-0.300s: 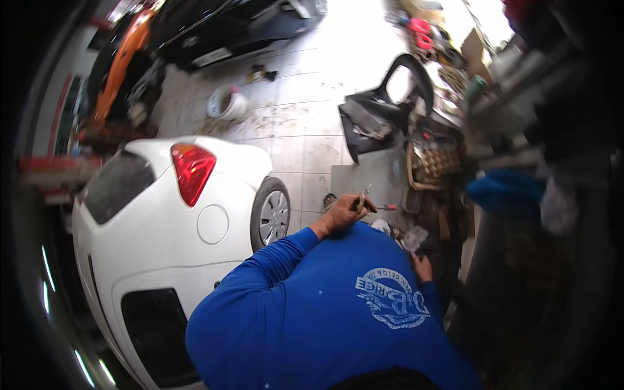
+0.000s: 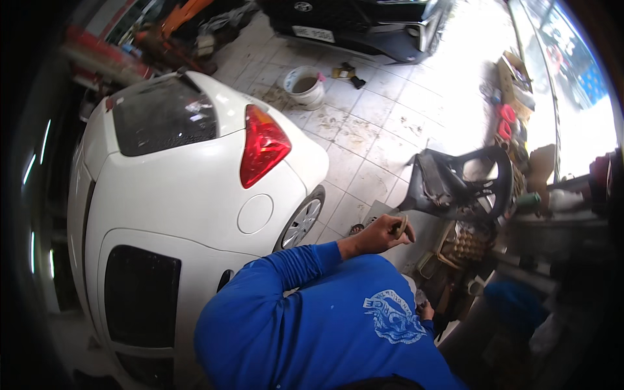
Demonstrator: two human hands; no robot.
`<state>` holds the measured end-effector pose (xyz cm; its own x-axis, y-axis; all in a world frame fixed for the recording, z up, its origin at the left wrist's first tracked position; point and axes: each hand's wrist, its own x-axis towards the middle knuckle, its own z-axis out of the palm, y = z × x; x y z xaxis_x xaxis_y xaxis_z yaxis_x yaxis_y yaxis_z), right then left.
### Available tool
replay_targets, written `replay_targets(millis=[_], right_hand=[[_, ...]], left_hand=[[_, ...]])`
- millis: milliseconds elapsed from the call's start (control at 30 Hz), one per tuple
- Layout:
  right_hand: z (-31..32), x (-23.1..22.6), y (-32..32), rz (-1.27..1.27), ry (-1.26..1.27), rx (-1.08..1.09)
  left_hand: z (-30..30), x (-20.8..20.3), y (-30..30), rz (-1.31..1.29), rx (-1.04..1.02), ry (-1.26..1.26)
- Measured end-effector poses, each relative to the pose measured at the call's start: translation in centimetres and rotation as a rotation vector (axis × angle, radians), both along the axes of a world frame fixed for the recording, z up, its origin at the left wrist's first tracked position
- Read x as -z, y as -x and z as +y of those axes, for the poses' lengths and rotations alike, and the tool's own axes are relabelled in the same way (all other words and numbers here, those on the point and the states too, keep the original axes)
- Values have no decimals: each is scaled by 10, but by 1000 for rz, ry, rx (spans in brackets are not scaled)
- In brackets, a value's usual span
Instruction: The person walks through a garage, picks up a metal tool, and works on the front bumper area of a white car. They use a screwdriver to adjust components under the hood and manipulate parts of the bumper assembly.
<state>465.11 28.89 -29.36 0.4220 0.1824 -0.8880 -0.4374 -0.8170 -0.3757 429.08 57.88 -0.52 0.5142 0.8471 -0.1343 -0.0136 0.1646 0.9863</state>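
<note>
My left hand (image 2: 380, 235) is raised in front of my blue-sleeved chest, its fingers curled closed. Something small and brownish seems to be in the grip, too unclear to name. Lower and to the right, my right hand (image 2: 426, 310) shows only in part past the edge of my shirt. Its fingers bend round a small greyish, see-through thing (image 2: 420, 297) that I cannot make out. To the left of my left arm stands a white car (image 2: 195, 195) with a red tail light (image 2: 264, 146) and a rear wheel (image 2: 303, 223).
A white bucket (image 2: 305, 88) stands on the tiled floor (image 2: 364, 136) beyond the white car. Farther off is a black car (image 2: 351, 26). A black looped plastic part (image 2: 448, 182) and a basket (image 2: 465, 244) lie to the right, near a blue bundle (image 2: 517, 305).
My view has swung, so the car, bucket and black part sit elsewhere in the picture. My left hand stays closed before my chest; my right hand stays low at the right.
</note>
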Motion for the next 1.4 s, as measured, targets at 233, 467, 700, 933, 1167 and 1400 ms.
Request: replay_targets(millis=[233, 467, 700, 933, 1167, 1400], right_hand=[[134, 64, 11, -448, -542, -1041], [288, 95, 61, -436, -405, -1454], [487, 105, 38, -467, -426, -1693], [809, 38, 105, 165, 75, -919], [1006, -24, 281, 34, -105, -1187], [1042, -11, 407, 101, 90, -1222]], left_hand=[[108, -18, 73, 13, -192, -179], [205, -15, 158, -71, -505, -53], [343, -23, 198, 61, -652, -150], [409, -18, 283, 49, -1032, -27], [497, -22, 375, -88, -1371, -144], [580, -41, 499, -130, -1477, -143]])
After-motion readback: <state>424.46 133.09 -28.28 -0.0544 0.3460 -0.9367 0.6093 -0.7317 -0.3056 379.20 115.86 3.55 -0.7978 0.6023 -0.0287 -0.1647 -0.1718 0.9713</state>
